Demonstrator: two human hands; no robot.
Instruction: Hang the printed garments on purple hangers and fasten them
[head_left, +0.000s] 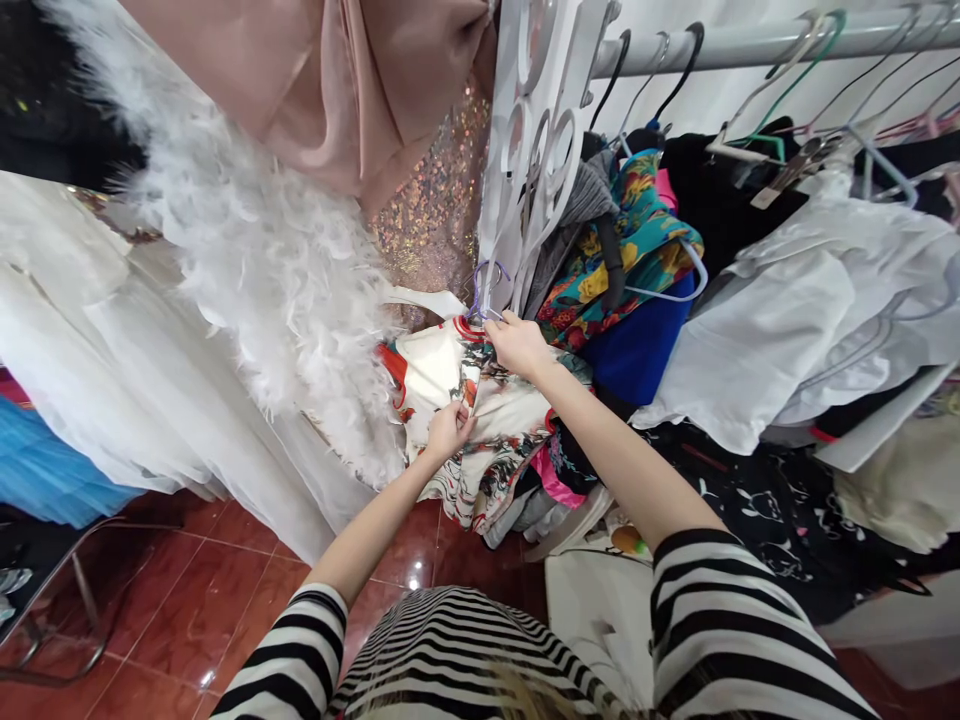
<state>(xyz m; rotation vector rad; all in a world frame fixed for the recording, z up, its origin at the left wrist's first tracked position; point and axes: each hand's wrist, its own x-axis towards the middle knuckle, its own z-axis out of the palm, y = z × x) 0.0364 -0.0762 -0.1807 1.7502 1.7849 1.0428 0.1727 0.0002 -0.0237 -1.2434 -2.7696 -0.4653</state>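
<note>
Nearest, at the lower frame edge: black-and-white striped sleeves, cut off there, with glossy red floor tiles as open room at lower left. Left hand nearly closed, pinching the cream printed garment with red trim. Right hand curled at the garment's top, beside a purple wire hanger; exact hold hard to make out. Just left, a fluffy white feather boa; just right, a floral blouse. Beyond, glittering sequined fabric, folded pink satin, a white scrollwork panel and a metal clothes rail, the last three cut off by the frame.
</note>
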